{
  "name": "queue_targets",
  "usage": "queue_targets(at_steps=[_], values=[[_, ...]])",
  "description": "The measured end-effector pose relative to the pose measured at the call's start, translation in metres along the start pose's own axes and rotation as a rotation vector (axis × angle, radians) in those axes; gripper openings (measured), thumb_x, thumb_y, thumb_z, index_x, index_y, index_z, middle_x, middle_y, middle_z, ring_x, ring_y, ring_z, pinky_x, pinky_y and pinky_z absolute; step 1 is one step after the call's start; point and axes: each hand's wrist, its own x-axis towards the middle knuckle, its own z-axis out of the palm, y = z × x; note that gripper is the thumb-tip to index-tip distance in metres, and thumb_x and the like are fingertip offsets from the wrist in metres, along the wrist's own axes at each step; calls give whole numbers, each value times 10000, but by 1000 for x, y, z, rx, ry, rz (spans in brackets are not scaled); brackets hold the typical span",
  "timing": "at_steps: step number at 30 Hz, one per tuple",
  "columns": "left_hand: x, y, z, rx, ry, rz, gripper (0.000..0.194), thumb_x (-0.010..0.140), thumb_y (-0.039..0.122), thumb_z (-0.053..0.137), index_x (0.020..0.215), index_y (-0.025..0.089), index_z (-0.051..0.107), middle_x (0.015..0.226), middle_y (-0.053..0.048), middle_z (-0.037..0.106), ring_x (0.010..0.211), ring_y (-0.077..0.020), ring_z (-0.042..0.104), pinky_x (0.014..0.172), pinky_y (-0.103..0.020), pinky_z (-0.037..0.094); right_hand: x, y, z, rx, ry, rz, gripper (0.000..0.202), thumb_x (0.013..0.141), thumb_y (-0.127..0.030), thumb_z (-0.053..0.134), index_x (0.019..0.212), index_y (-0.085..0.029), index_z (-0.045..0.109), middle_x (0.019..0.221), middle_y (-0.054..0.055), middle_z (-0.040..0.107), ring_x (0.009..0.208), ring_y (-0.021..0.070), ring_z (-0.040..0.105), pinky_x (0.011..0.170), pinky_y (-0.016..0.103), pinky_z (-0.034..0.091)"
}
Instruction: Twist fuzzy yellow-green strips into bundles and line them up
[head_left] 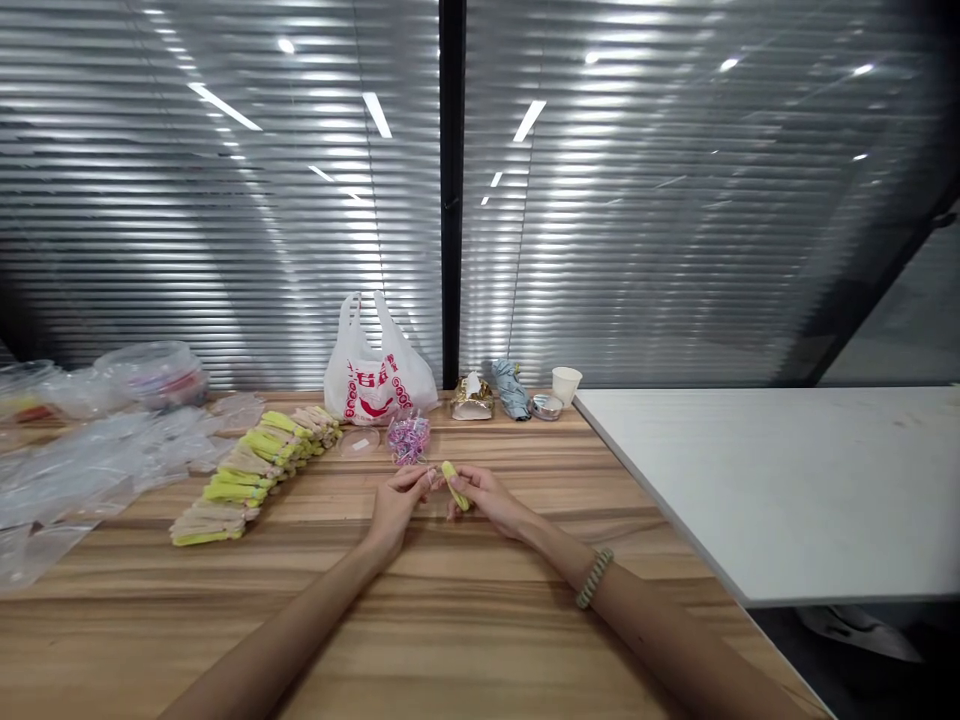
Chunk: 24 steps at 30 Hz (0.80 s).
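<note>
Above the middle of the wooden table, my right hand (484, 493) pinches a small elongated yellow bundle (455, 487), held tilted. My left hand (397, 508) is close beside it, its fingertips pressed together near the bundle's end. Whatever lies in that left pinch is too small to make out. Just beyond my hands sits a clump of thin pink and purple strands (409, 438), in what looks like a clear tub. To the left, similar yellow and beige bundles (251, 470) lie stacked in a long slanting row.
A white plastic bag with red print (381, 385) stands at the back, a clear round lid (361, 442) before it. Right of it are a gold tissue pack (472, 400), a folded blue-grey item (511, 390) and a paper cup (566, 384). Clear plastic bags (97, 465) cover the left.
</note>
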Motion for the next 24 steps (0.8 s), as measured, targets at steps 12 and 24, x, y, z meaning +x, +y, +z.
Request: queue_targets(at_steps=[12, 24], values=[[-2, 6, 3, 82, -10, -57, 413, 588, 419, 678, 904, 153, 683, 981, -109, 613, 772, -175, 532, 519, -212, 414, 3, 8, -5, 73, 86, -63, 349, 723, -469, 583, 907, -175, 616, 793, 20, 612, 570, 95, 566, 548, 223, 427], [0, -1, 1, 138, -11, -26, 414, 602, 414, 666, 931, 162, 674, 916, -79, 614, 650, -126, 507, 498, -212, 381, -2, 8, 2, -549, 264, -224, 340, 825, -433, 434, 853, -174, 652, 584, -6, 561, 483, 98, 476, 500, 206, 394]])
